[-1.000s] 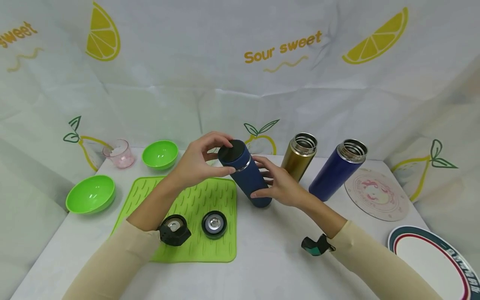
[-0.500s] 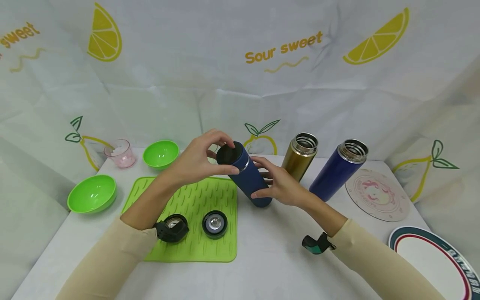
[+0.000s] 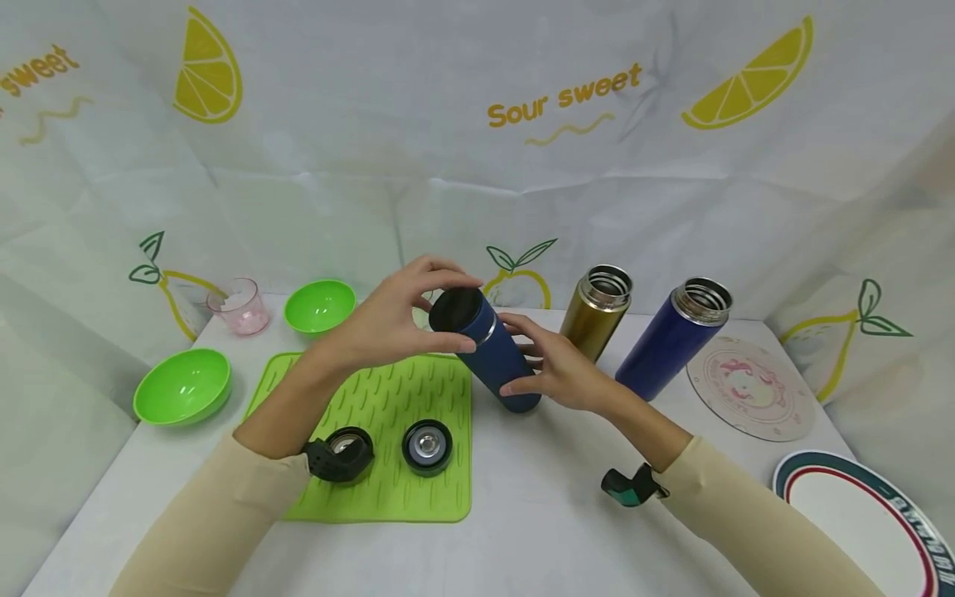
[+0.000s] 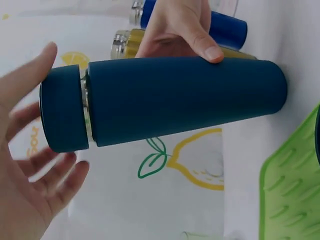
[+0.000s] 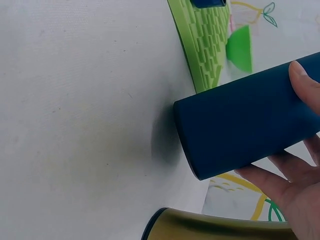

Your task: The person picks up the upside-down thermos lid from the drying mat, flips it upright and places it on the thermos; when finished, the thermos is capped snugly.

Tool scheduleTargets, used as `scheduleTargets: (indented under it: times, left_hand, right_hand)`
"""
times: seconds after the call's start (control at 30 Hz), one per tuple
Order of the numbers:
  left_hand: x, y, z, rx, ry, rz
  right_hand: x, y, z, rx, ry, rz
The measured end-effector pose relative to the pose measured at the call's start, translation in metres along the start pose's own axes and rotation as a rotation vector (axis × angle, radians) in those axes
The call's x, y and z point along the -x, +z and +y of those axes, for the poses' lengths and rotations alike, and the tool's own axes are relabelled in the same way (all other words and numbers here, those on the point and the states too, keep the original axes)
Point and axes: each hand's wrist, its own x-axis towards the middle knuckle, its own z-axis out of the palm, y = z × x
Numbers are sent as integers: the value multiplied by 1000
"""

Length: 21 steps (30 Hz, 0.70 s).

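Observation:
A dark blue thermos [image 3: 494, 363] stands between the two hands, its base close over the white table and its black-topped lid [image 3: 455, 312] at the upper end. The left hand [image 3: 395, 319] grips this lid, thumb on the near side and fingers round the far side. A narrow silver band shows between lid and body in the left wrist view. The right hand [image 3: 559, 363] holds the thermos body [image 5: 245, 120] lower down, thumb in front and fingers behind. Two other black lids lie on the green mat: one lid [image 3: 427, 447] in full view, the other lid [image 3: 347, 438] partly behind the left wrist camera.
A gold thermos [image 3: 593, 323] and a royal blue thermos [image 3: 664, 348], both lidless, stand right of the hands. Beyond them lie a round pink-patterned mat [image 3: 749, 390] and a white plate [image 3: 850, 518]. Two green bowls [image 3: 182, 390] and a pink cup [image 3: 242, 311] are at the left.
The left hand has turned a little on the lid, its index finger sliding from the lid's top to its far edge, and its forearm has shifted left. The right hand stays put.

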Motion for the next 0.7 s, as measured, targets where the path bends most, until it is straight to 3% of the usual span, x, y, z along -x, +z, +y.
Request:
scheduleTargets:
  times: [0.1,0.17,0.4,0.6,0.7]
  left_hand:
    - [0,0,5,-69,-35,23]
    - [-1,-1,8,-79,-25,16]
    - [3,-11,12,-27,37,-89]
    - [0,-3,14,-152,-53,3]
    - [-1,-1,15,-146,-75,22]
  right_hand:
    - [0,0,0,0,-2,-10]
    - [0,0,0,1,-4,-11]
    - [0,-1,-1,2,-18,-13]
    - [-1,-1,-1,11,-6,-7]
    - [-2,-2,-1,7,-4,-8]
